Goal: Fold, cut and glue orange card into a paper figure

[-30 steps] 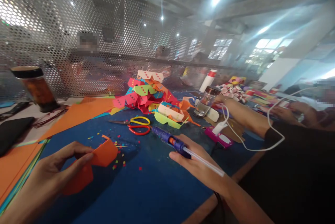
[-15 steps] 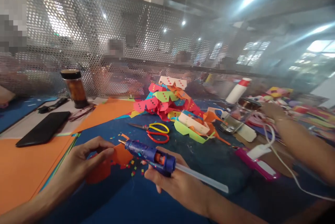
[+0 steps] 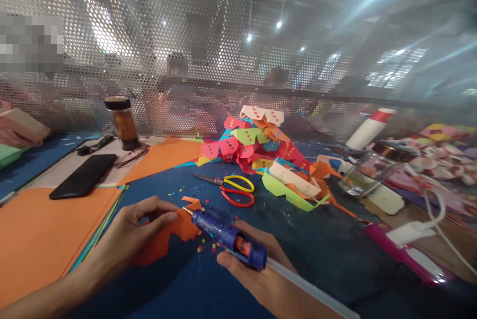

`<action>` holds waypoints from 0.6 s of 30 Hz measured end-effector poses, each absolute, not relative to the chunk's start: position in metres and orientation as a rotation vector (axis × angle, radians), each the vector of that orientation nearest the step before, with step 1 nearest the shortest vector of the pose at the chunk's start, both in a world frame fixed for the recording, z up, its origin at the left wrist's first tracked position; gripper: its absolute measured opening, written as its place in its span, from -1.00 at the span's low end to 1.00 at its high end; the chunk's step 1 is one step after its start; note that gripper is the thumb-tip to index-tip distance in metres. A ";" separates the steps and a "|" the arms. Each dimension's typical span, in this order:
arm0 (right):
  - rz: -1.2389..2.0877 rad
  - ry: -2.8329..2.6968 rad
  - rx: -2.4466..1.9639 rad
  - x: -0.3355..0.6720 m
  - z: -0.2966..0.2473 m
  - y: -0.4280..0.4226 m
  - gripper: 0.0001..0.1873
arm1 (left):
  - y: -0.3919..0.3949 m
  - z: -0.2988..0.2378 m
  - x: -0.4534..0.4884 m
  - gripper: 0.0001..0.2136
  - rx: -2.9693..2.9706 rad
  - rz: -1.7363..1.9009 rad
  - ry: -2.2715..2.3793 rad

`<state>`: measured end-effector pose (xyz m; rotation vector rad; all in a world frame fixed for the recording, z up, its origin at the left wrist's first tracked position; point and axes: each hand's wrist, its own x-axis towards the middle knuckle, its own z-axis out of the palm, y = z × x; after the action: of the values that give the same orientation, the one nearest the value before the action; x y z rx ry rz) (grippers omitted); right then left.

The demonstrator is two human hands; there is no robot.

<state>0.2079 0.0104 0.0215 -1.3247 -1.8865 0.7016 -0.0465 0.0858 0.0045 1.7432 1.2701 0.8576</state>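
Wrapped round a blue glue gun, my right hand holds it with the nozzle pointing left; a long clear glue stick sticks out of its back. My left hand pinches an orange paper cut-out between thumb and fingers. The nozzle tip is at the upper edge of this paper, close to my left fingertips; whether it touches cannot be made out. Tiny coloured paper squares lie scattered below the nozzle. Just beyond the gun, scissors with yellow and red handles rest on the blue table.
A pile of dotted paper masks stands at the back. Left are orange sheets, a black phone and a dark-lidded bottle. Right are a glass jar, a magenta power strip with a cable, and a white bottle.
The view has turned left, so things sit further right. The nozzle tip has come nearer the orange paper and my left fingers. Another person's arm at the right has left the view.
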 end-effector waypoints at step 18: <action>0.739 -2.003 -1.346 0.210 0.024 0.008 -0.85 | 0.088 0.009 -0.049 -0.68 1.602 0.804 1.245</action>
<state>0.2100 0.0084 0.0238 -1.3461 -2.0029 0.7390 -0.0486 0.0879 0.0091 1.6020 1.2447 0.8045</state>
